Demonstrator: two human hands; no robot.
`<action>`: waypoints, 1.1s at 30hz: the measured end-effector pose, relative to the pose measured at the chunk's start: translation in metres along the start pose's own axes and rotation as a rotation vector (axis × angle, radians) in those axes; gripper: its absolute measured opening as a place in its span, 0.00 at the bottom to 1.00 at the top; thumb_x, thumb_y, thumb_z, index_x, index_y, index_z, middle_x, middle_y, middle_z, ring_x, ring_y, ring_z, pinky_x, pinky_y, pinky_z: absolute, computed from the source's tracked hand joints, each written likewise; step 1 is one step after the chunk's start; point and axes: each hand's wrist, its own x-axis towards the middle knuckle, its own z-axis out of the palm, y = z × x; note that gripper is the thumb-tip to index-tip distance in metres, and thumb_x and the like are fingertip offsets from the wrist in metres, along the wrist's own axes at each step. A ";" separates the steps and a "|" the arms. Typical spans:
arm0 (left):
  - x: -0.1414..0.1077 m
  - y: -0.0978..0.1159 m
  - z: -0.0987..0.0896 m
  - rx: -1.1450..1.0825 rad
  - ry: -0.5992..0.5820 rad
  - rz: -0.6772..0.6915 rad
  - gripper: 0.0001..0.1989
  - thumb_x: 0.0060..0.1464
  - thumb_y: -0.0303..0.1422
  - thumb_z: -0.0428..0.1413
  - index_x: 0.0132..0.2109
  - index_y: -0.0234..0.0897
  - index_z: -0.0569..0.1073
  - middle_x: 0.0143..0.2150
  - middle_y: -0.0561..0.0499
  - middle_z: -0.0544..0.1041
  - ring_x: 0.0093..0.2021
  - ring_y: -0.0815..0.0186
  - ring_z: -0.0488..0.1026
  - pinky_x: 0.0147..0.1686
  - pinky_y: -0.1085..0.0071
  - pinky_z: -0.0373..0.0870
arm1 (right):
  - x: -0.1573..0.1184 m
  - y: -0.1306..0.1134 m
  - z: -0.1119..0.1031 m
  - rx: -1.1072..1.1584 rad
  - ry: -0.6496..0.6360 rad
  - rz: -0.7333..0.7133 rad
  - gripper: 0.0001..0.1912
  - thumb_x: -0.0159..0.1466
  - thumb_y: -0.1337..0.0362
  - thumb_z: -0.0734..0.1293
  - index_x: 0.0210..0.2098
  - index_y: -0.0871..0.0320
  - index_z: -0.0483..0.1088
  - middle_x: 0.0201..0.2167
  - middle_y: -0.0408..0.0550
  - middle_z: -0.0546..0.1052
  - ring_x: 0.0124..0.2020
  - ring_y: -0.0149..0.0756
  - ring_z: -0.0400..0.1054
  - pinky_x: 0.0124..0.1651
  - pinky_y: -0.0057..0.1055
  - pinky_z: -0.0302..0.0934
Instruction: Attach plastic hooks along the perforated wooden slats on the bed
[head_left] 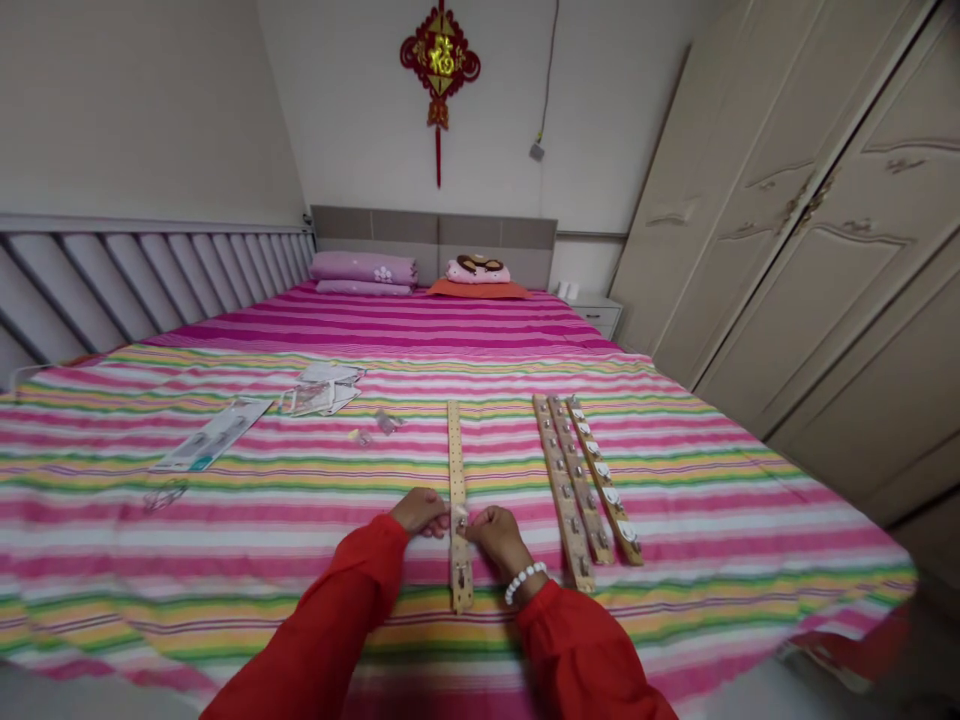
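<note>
A narrow, light-wood strip with rows of holes (456, 455) lies lengthwise on the striped bedspread in front of me. Near its close end a small metal fitting (461, 568) sits on the wood. My left hand (424, 512) is at the strip's left edge, fingers closed; what they pinch is too small to make out. From the right side, my right hand (499, 535) pinches at a second small shiny metal fitting (461, 522) on the strip. A white bead bracelet (525, 582) circles the right wrist.
Right of me lie two strips with metal fittings (564, 490) and a strip with white round pieces (604, 470). Small clear packets (388, 422), white packaging (322, 388), a flat long package (214, 435) and a wire-like bundle (165, 494) lie on the left.
</note>
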 end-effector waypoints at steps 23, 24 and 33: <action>-0.016 -0.040 0.020 0.245 0.294 0.165 0.16 0.30 0.36 0.66 0.24 0.38 0.65 0.19 0.59 0.64 0.24 0.69 0.63 0.25 0.74 0.54 | -0.021 0.011 -0.016 0.245 -0.211 -0.019 0.15 0.38 0.66 0.72 0.26 0.58 0.66 0.09 0.28 0.60 0.13 0.23 0.51 0.20 0.23 0.46; -0.016 -0.040 0.020 0.253 0.290 0.157 0.17 0.30 0.36 0.66 0.24 0.38 0.65 0.19 0.59 0.64 0.24 0.69 0.63 0.25 0.74 0.55 | -0.026 0.014 -0.020 0.281 -0.265 -0.011 0.18 0.39 0.65 0.73 0.29 0.59 0.67 0.09 0.28 0.61 0.13 0.23 0.51 0.20 0.23 0.47; -0.018 -0.033 0.021 0.359 0.279 0.093 0.16 0.32 0.36 0.64 0.27 0.38 0.65 0.23 0.58 0.67 0.28 0.68 0.66 0.28 0.73 0.57 | -0.046 0.025 -0.020 0.254 -0.279 -0.028 0.23 0.38 0.67 0.75 0.33 0.59 0.66 0.10 0.27 0.61 0.14 0.21 0.50 0.21 0.22 0.45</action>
